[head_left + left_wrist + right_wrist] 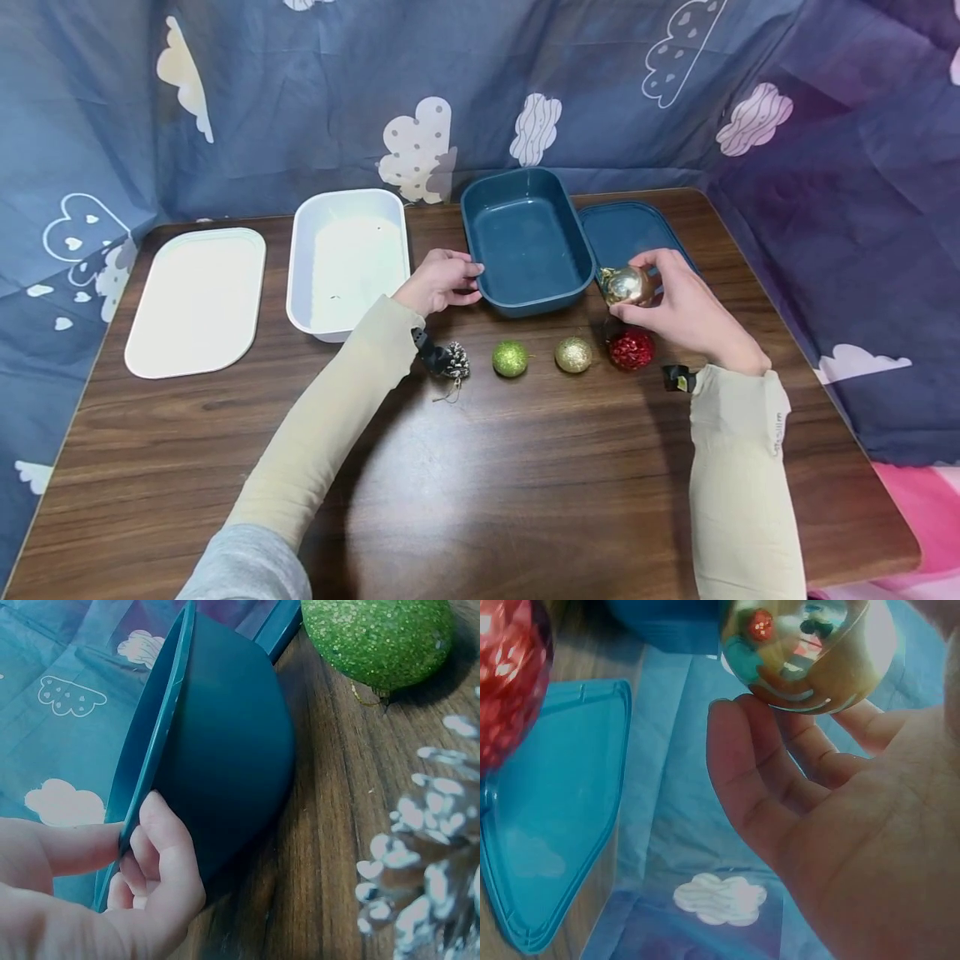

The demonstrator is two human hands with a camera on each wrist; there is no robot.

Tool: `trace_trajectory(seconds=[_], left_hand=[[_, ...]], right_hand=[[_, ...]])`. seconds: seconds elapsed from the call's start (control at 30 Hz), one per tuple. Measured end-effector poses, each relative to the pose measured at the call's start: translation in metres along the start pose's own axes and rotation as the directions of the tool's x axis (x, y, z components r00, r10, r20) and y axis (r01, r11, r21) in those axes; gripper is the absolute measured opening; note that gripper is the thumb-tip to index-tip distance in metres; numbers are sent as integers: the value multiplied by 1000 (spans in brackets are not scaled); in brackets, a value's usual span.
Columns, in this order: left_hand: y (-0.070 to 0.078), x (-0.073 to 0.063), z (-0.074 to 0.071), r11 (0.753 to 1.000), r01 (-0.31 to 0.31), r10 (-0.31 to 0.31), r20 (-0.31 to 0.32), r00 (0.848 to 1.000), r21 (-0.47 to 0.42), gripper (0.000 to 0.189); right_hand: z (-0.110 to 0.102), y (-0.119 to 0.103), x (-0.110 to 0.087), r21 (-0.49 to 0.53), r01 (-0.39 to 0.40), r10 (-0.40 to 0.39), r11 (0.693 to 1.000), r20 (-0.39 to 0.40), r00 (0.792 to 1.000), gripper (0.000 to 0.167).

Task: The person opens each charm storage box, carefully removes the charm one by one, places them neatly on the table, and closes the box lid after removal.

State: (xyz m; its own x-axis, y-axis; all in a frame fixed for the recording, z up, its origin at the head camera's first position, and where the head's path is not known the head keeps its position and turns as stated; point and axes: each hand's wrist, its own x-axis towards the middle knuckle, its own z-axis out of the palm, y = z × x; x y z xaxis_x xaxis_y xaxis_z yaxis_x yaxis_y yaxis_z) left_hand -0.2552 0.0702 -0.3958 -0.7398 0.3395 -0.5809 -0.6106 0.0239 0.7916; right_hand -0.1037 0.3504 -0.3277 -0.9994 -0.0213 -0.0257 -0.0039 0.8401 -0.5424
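With thumb and fingers, my left hand (442, 282) pinches the left rim of the dark blue container (529, 242), which has nothing inside. In the left wrist view the thumb lies on the inner side of the rim and curled fingers (169, 840) on the outer wall. My right hand (686, 304) holds a shiny gold Christmas ball (627, 286) by its sides, near the container's front right corner. Below that ball lies a red glitter ball (631, 348). To its left are a gold glitter ball (573, 355), a green glitter ball (510, 358) and a frosted pinecone (456, 360).
A blue lid (630, 229) lies flat right of the blue container, partly behind my right hand. On the left stand a white container (348, 258) and a white lid (197, 304). A cloud-patterned cloth (315, 100) hangs behind the wooden table (525, 500).
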Motion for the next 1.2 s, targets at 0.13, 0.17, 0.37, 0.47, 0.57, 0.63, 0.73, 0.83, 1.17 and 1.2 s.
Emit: trace_trajectory(seconds=[0.13, 0.17, 0.37, 0.47, 0.57, 0.63, 0.73, 0.83, 1.17, 1.2], left_hand=[[0, 0, 0, 1000, 4, -4, 6, 1000, -1, 25], [0, 0, 0, 1000, 6, -6, 7, 1000, -1, 24], [1, 0, 2, 1000, -6, 6, 14, 1000, 7, 35], [1, -1, 4, 1000, -12, 12, 20, 1000, 12, 44], [1, 0, 5, 1000, -12, 11, 23, 1000, 16, 47], [1, 1, 5, 1000, -10, 10, 24, 1000, 16, 46], [1, 2, 5, 1000, -12, 12, 25, 1000, 16, 47], [1, 2, 4, 1000, -15, 15, 25, 1000, 11, 48], [1, 2, 3, 1000, -13, 13, 18, 1000, 14, 46], [1, 2, 3, 1000, -11, 11, 17, 1000, 11, 44]], right_hand=[[-6, 7, -5, 0, -28, 28, 1000, -11, 1000, 60], [-8, 9, -7, 0, -34, 34, 999, -15, 999, 61], [-16, 24, -18, 3, -69, 69, 998, -30, 997, 63], [-17, 34, -24, -1, -87, 87, 996, -30, 996, 63], [-17, 44, -30, -12, -84, 83, 996, -34, 996, 63], [-16, 50, -33, -13, -80, 79, 997, -40, 996, 62], [-16, 57, -38, -13, -90, 90, 996, -39, 995, 63], [-15, 64, -41, -23, -113, 112, 993, -32, 993, 64], [-5, 81, -51, -13, -157, 157, 988, -1, 988, 65], [-5, 83, -52, -14, -159, 159, 987, 1, 987, 66]])
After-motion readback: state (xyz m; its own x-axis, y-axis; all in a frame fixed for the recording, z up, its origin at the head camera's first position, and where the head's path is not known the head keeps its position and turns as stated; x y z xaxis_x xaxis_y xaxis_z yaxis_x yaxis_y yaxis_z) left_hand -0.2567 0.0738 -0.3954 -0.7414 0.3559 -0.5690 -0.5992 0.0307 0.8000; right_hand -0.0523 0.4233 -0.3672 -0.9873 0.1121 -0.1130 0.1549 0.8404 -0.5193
